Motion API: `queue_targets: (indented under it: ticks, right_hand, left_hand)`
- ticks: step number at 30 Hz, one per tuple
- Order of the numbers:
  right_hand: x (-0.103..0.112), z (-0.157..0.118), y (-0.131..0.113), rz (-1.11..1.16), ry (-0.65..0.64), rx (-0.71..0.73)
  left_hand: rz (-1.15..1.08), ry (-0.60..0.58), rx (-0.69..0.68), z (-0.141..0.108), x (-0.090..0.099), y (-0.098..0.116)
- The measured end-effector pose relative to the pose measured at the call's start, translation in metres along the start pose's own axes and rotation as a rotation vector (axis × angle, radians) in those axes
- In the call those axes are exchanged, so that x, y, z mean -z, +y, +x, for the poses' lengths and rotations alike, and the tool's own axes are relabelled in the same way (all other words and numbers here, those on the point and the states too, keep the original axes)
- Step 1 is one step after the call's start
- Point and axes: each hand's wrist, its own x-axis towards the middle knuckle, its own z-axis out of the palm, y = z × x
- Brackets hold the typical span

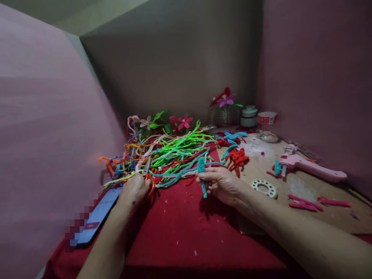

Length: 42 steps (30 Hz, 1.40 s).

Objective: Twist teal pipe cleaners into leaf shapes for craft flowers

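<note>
In the head view, the landmark is the heap of fuzzy stems [181, 145], lying on the red cloth [174, 232]. The right hand [222, 184] is at the near right edge of this heap, and its thumb and fingertips pinch a teal looped piece [201, 166], held upright. The left hand [133, 192] is at the near left edge of the heap; its fingers are curled around the handle of the scissors [147, 166].

The work appears to be partly done. Behind the heap there are a red-pink flower [185, 122] and, farther to the right, a purple flower [226, 100], both looking complete. Right of the heap lie red looped pieces [238, 157], which seem already shaped. The teal piece is not joined to anything visible. Many stems in the heap are loose, so probably much is left to shape.
</note>
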Motion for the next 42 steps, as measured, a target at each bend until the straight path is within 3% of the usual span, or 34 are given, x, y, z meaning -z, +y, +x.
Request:
queue_targets:
  ticks: [5, 7, 8, 10, 12, 14, 16, 18, 24, 26, 28, 33, 35, 37, 40, 42]
  right_hand:
    - [0.001, 0.001, 0.002, -0.098, -0.003, 0.002]
    - [0.001, 0.001, 0.003, -0.162, 0.021, 0.011]
    - [0.0, 0.0, 0.004, -0.202, 0.029, 0.025]
    - [0.0, -0.001, 0.004, -0.291, 0.028, 0.062]
    - [0.0, -0.003, 0.003, -0.341, 0.033, 0.105]
    - [0.0, -0.004, 0.002, -0.334, 0.065, 0.156]
    - [0.001, -0.005, 0.001, -0.33, 0.096, 0.199]
    - [0.001, -0.004, 0.0, -0.329, 0.111, 0.201]
    - [0.005, -0.002, 0.0, -0.338, 0.113, 0.203]
    - [0.006, -0.002, 0.0, -0.358, 0.143, 0.195]
    - [0.006, -0.002, 0.001, -0.375, 0.174, 0.176]
    - [0.001, -0.003, -0.001, -0.367, 0.142, 0.149]
    - [-0.001, -0.003, -0.003, -0.388, 0.17, 0.149]
    - [-0.001, -0.002, -0.005, -0.393, 0.175, 0.154]
    - [0.002, -0.001, -0.004, -0.392, 0.159, 0.129]
    - [0.004, 0.0, -0.004, -0.389, 0.12, 0.119]
  left_hand:
    - [0.104, -0.047, -0.004, -0.006, 0.011, 0.014]
    - [0.111, -0.017, -0.022, -0.019, 0.021, 0.031]
    - [0.086, 0.052, -0.054, -0.027, 0.026, 0.042]
    - [-0.142, 0.158, -0.249, -0.042, 0.034, 0.067]
    - [-0.472, 0.153, -0.469, -0.051, 0.038, 0.092]
    - [-0.681, 0.147, -0.544, -0.053, 0.039, 0.113]
    - [-0.811, 0.066, -0.625, -0.049, 0.039, 0.128]
    - [-0.912, 0.03, -0.616, -0.043, 0.038, 0.136]
    - [-1.267, -0.269, -0.535, -0.032, 0.036, 0.139]
    - [-1.275, -0.302, -0.546, -0.03, 0.033, 0.137]
    - [-1.211, -0.27, -0.573, -0.029, 0.029, 0.134]
    - [-0.935, -0.03, -0.641, -0.027, 0.025, 0.133]
    - [-0.888, 0.006, -0.629, -0.026, 0.026, 0.134]
    - [-0.966, -0.063, -0.578, -0.026, 0.027, 0.135]
    - [-1.255, -0.296, -0.486, -0.026, 0.028, 0.135]
    - [-1.408, -0.389, -0.429, -0.025, 0.027, 0.134]
